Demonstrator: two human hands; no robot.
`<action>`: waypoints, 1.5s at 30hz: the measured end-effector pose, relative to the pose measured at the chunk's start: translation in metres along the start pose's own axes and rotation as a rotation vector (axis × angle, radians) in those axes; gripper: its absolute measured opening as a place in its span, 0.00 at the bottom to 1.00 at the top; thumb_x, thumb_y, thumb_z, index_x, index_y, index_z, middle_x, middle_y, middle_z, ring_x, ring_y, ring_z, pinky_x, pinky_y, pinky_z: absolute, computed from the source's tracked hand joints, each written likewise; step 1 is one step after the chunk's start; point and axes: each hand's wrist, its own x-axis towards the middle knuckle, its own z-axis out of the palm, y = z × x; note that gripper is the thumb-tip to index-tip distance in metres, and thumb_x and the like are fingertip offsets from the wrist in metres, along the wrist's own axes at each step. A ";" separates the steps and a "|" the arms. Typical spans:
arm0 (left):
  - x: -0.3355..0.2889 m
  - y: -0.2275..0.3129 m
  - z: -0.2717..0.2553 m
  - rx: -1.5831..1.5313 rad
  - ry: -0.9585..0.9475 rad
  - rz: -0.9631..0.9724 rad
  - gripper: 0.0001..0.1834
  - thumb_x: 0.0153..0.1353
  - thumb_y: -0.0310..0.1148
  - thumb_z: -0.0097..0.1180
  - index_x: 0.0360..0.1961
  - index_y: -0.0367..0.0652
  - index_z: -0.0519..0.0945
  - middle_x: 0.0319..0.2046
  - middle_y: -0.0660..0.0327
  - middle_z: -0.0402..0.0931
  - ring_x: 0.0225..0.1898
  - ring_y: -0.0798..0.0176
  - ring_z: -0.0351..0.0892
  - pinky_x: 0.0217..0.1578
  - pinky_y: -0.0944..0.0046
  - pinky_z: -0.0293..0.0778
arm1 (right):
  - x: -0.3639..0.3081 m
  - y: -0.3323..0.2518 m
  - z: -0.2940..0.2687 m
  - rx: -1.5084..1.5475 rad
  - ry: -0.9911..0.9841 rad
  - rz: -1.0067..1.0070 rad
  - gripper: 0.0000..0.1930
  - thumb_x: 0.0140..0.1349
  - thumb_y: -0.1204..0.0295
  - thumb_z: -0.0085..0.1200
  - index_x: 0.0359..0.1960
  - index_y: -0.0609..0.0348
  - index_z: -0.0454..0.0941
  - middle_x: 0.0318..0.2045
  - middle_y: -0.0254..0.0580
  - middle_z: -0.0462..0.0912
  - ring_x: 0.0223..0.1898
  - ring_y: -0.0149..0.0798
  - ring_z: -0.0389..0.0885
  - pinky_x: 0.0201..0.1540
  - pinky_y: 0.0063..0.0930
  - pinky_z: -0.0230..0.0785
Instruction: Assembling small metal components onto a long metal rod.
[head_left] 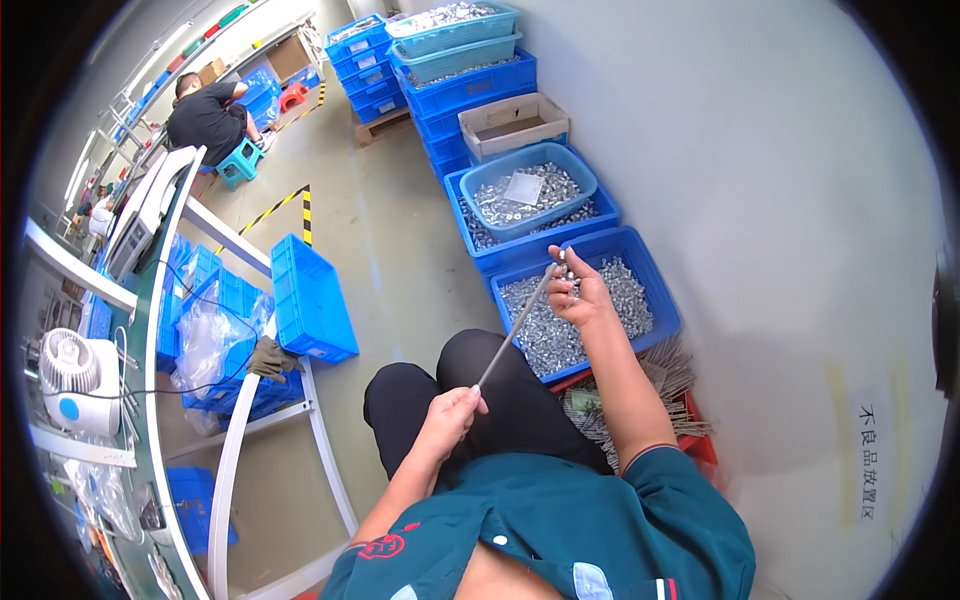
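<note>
My left hand [450, 418] is closed round the near end of a thin grey metal rod [515, 328], which slants up and away to the right. At the rod's far end, my right hand [584, 292] is curled with a few small silvery metal parts [566, 262] in its fingers; whether one sits on the rod tip I cannot tell. Under the right hand stands a blue bin [662, 322] full of small metal parts [540, 335]. Beside my right forearm, many similar thin rods [668, 385] lie in a red bin [702, 442].
Beyond the blue bin are a light-blue basket [580, 170] of metal parts, a beige box [515, 122] and stacked blue crates [430, 100] along the wall. To the left stand a white-framed bench [235, 470], an upright blue crate [312, 300] and a white fan [80, 380]. A person [207, 122] sits farther off.
</note>
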 end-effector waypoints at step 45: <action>0.079 0.021 0.019 -0.218 -0.070 0.075 0.18 0.66 0.43 0.41 0.22 0.45 0.66 0.09 0.74 0.51 0.08 0.79 0.45 0.09 0.75 0.41 | 0.013 0.007 0.023 -0.507 0.092 0.034 0.13 0.60 0.68 0.53 0.43 0.59 0.73 0.25 0.36 0.71 0.18 0.24 0.63 0.12 0.10 0.48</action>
